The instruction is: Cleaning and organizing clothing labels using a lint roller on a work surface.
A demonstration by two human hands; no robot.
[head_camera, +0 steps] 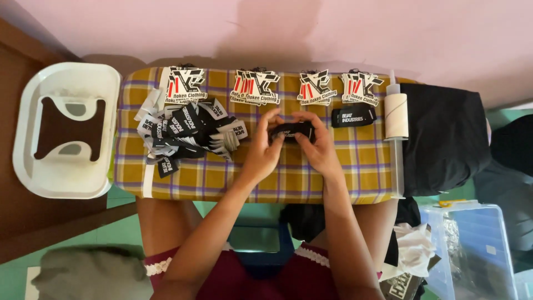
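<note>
- Fingertips of both my hands meet on one small black woven label (pixel 292 131), a soft flat rectangle with pale lettering, held just above the middle of the board.
- My left hand (pixel 263 149) curls at the label's nine o'clock end, thumb and forefinger pinched shut on the cloth, the other fingers loosely bent.
- My right hand (pixel 316 145) grips the three o'clock end the same way, fingers closed on the fabric, the knuckles arched over it.
- Under both hands lies the checked cloth (pixel 288 178), yellow with purple and white lines, stretched smooth over a long padded board.
- At nine o'clock from my hands sits a loose heap of labels (pixel 186 133), black and white strips, limp and overlapping, some curling at the ends.
- At three o'clock, just beside my right hand, one more flat black label (pixel 353 116) lies by itself.
- At twelve o'clock four stacks of card tags (pixel 275 86) stand in a row along the far edge, stiff, jagged-edged, printed red, black and white.
- Further towards three o'clock a cardboard tube (pixel 396 115) lies on a thin pale rod, and beyond it dark cloth (pixel 444 139) drapes over the board's end.
- Far out at nine o'clock a white plastic stool (pixel 65 130) with rounded corners stands beside the board.
- At five o'clock a clear plastic box (pixel 472 244) sits on the green floor.
</note>
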